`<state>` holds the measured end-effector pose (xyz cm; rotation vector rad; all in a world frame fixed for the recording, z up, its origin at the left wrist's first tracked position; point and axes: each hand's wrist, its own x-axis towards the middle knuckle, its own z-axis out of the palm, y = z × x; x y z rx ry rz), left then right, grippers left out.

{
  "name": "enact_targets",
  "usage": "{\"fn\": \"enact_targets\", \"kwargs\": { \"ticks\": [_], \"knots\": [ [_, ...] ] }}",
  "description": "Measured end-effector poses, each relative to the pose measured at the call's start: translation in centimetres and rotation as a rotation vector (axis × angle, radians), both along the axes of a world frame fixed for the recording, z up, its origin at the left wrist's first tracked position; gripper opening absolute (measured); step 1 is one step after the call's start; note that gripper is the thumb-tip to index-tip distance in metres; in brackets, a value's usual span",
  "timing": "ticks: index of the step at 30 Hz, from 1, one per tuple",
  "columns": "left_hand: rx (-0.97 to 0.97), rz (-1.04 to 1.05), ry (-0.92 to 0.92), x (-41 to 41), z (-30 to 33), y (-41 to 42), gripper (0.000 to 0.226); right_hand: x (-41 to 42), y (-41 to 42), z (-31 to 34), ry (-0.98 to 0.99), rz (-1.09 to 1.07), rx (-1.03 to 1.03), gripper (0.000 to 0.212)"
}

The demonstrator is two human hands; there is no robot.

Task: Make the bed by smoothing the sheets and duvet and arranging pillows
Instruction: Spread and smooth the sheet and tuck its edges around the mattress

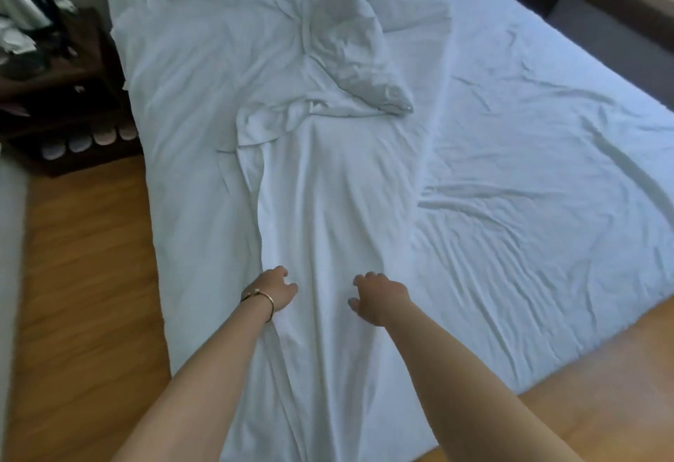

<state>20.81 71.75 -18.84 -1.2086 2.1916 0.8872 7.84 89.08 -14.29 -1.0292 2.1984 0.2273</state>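
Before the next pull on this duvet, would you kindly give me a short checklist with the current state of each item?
1. Left hand grips the duvet: ok, fingers curled into the fabric.
2. Right hand grips the duvet: cannot tell, fingers bent on the fabric.
3. Duvet spread flat: not ok, bunched in a narrow strip, twisted at the far end.
4. Fitted sheet smooth: not ok, creased.
5. Pillow arranged: cannot tell, partly covered.
6. Duvet off the wooden floor: cannot tell, its near end leaves the frame.

No text, label, brand, number or sign can be read.
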Motion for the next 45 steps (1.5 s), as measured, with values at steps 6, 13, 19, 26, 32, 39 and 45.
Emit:
{"fn": "enact_targets", "kwargs": {
  "ticks": [6, 13, 19, 26, 32, 39, 45],
  "knots": [
    [-0.185, 0.173, 0.126, -9.2, -2.4, -8.4, 0.072, -9.5, -10.5, -3.1, 0.062, -0.038, -0.024, 0.065],
    [-0.325, 0.249, 0.044, -16.3, -6.0, -17.1, 0.107, -18.0, -18.7, -8.6, 0.130, 0.027, 0.008, 0.106],
    [-0.271, 0.519, 0.061, -19.8, -8.2, -25.2, 0.139, -20.3, -21.6, -12.6, 0.046, 0.021, 0.096, 0.116],
    [-0.342, 0.510, 0.055, -23.1, -8.5, -29.0, 0.144, -21.8, -22.6, -14.0, -0.008, 0.036, 0.137, 0.119],
    [-0.323, 0.428, 0.203, -24.4, -6.5, -26.5, 0.050, -21.8, -22.3, -13.7, -0.027, 0.022, 0.079, 0.116],
    [0.131, 0.494, 0.811, -29.4, 5.0, -18.8, 0.035, -21.8, -14.0, -5.7, -0.247, -0.283, -0.460, 0.079],
    [0.424, 0.242, 0.956, -32.3, 10.8, -5.4, 0.031, -24.5, -7.1, 6.0, -0.356, -0.774, -0.992, 0.076]
  ]
}}
